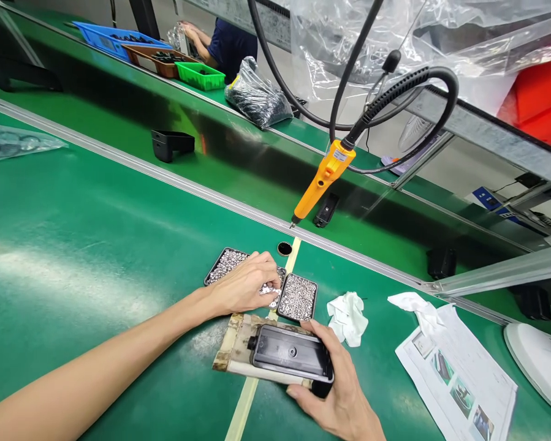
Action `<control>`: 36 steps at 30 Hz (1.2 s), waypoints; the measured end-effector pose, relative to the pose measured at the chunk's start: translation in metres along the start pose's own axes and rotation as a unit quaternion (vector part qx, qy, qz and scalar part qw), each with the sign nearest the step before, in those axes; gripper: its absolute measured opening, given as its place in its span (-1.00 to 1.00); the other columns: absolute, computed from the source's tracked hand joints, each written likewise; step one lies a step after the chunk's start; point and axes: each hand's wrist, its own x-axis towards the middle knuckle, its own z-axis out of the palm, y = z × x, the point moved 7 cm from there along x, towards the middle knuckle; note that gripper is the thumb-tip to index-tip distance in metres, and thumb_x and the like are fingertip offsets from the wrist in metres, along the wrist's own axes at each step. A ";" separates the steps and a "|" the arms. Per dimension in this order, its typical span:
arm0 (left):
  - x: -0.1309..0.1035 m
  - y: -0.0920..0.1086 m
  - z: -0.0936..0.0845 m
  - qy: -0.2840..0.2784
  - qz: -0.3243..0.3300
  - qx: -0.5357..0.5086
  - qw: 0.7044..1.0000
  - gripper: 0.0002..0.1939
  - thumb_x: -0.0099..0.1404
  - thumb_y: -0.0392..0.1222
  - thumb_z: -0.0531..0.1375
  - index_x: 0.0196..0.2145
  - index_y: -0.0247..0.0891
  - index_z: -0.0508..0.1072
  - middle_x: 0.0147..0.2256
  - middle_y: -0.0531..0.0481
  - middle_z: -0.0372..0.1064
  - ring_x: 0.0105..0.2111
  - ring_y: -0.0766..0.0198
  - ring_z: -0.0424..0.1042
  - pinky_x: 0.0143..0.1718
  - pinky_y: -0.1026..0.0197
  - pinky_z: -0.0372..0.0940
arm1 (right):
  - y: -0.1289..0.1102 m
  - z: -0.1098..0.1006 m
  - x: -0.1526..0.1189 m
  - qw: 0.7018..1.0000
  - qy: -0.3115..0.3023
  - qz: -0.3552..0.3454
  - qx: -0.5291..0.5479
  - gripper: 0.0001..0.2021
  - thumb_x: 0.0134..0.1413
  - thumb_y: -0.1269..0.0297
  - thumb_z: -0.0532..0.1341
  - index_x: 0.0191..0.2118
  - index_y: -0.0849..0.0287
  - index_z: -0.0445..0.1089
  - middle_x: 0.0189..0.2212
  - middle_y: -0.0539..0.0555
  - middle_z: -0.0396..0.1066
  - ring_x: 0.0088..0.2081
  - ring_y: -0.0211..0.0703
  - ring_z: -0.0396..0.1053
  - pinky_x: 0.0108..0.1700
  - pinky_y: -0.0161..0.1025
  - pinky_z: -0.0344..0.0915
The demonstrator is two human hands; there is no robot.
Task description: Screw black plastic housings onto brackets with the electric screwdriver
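black rectangular plastic housing [291,352], ribbed and glossy, lying on a worn pad [231,346] on the green bench, gripped at its near end by the right hand [334,392]. left hand [243,285] pinching screws over two screw trays [298,298]. two white rags [347,315], one hanging orange electric screwdriver [323,177].

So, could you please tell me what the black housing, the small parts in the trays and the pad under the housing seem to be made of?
Black housing: likely moulded plastic, semi-matt with soft glints along its rim. Small parts in the trays: probably metal, silvery and glittering. Pad: looks like worn cardboard or taped board, beige, stained and frayed at its edges.
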 end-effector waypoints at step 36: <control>-0.008 -0.012 -0.028 0.070 -0.040 -0.066 0.995 -0.81 0.33 -0.42 0.14 -0.41 -0.27 0.47 -0.42 -0.03 0.35 -0.22 0.10 0.30 -0.15 0.09 0.11 | 0.015 0.001 -0.006 0.997 0.018 0.046 0.061 -0.18 0.17 -0.02 0.34 0.42 0.19 0.05 0.19 0.39 0.41 0.21 0.36 0.42 0.16 0.30 0.44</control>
